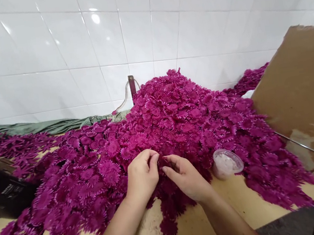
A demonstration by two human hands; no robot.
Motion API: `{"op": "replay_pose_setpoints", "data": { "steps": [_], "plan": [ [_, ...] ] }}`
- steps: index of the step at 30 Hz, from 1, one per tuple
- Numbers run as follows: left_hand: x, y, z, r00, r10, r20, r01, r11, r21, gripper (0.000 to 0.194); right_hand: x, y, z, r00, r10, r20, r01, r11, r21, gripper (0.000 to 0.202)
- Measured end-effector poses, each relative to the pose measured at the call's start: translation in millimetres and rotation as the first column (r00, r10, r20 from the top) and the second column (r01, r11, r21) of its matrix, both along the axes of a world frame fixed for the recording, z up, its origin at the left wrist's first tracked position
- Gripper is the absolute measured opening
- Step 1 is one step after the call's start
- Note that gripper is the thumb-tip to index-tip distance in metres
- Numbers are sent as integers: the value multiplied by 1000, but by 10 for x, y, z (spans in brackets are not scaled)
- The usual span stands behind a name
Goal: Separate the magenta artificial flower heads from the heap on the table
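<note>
A large heap of magenta artificial flower pieces (174, 119), flat rounds with fringed petals, fills the table before me. My left hand (142, 173) is closed in a pinch at the heap's front, thumb against the forefinger; what sits between the tips is hidden. Close beside it on the right, my right hand (186, 177) has its thumb and fingers bent together around a dark magenta flower piece (161, 166), partly covered by the fingers. More flower pieces hang below the hands, down to a loose one (169, 229) on the tabletop.
Right of my hands stands a clear plastic cup (227, 163) with whitish contents. A cardboard box (303, 106) and a metal wire frame (305, 146) are at the right. A black box (4, 191) is at the left. Green cloth (45, 126) lies along the tiled wall (100, 40).
</note>
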State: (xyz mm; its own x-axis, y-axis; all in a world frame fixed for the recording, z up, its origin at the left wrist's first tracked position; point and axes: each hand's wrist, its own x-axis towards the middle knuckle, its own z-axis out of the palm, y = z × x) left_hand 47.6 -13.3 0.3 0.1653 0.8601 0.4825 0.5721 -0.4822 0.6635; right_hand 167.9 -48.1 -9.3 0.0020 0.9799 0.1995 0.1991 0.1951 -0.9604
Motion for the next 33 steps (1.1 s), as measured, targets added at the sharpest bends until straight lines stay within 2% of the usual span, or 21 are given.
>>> {"op": "replay_pose_setpoints", "data": {
  "steps": [2,4,5,6,9,12,14,17,19,21,25,29,33],
  "plan": [
    [-23,140,70,973,78,217,-59,994,-90,16,-19,-40,-7,1000,18,15,-17,1000,-16,23],
    [-92,325,142,882,168,440,-101,980,-171,15,-8,-77,-34,999,52,11,-51,998,-46,22],
    [-133,417,171,825,224,519,-139,970,-197,13,11,-88,-53,998,58,-3,-58,996,-63,20],
    [-170,497,191,812,233,535,-154,970,-189,10,38,-92,-70,998,50,-26,-52,996,-79,19],
    [-201,590,201,926,140,350,-123,990,-72,18,142,-70,-90,995,8,-98,-16,996,-88,17],
    [-105,431,174,991,94,99,-100,994,53,32,218,-29,-70,998,-6,-57,4,999,-34,18],
    [-14,242,162,1000,-7,-12,8,998,65,31,241,-4,-72,996,-72,58,72,997,14,15],
    [99,-1,137,962,-239,-129,236,971,-33,22,258,36,-124,954,-218,203,208,976,73,12],
    [149,-66,95,954,-266,-137,257,963,-79,23,264,68,-171,931,-284,228,271,959,88,12],
    [185,-51,35,971,-230,-63,220,965,-141,27,267,98,-206,925,-312,218,300,950,86,13],
    [230,37,-48,972,-212,103,230,945,-233,23,268,130,-208,955,-268,128,263,963,58,12],
    [245,1,-42,979,-195,52,202,949,-240,19,260,119,-152,974,-227,25,225,972,68,15],
    [235,-59,-71,991,-114,64,126,967,-220,14,223,93,-105,984,-174,-26,174,985,1,18]
  ]
}}
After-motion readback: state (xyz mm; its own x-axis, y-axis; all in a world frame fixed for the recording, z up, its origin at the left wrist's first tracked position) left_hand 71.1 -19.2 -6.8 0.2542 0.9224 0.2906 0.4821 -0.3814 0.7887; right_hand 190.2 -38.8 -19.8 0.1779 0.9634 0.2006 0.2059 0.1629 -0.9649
